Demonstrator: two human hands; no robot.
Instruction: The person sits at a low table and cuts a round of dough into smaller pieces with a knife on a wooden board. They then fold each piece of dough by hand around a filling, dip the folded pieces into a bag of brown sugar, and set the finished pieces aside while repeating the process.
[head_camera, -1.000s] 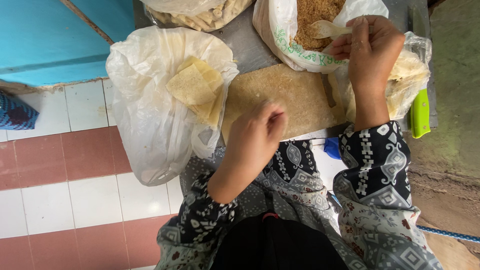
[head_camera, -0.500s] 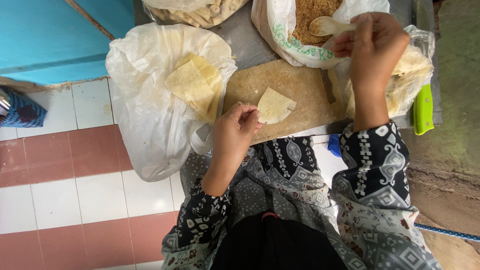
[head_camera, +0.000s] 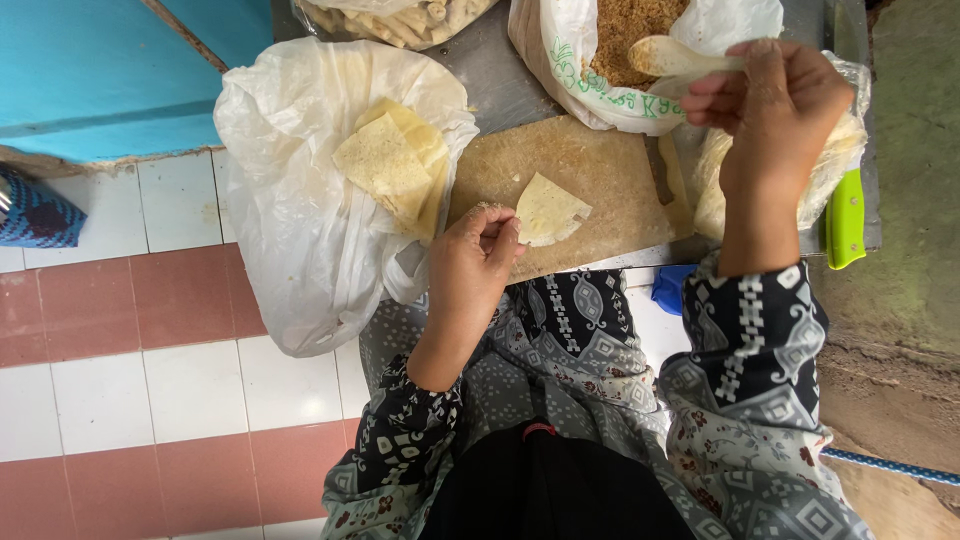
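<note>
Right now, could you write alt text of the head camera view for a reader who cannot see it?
A person's left hand touches a pale folded dough wrapper on a brown wooden board, while the right hand holds a pale plastic spoon over a white plastic bag of brown crumbly filling.

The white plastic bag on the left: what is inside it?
The white plastic bag holds a stack of pale yellow square wrapper sheets. Only the top sheets show; their number is hidden.
</note>
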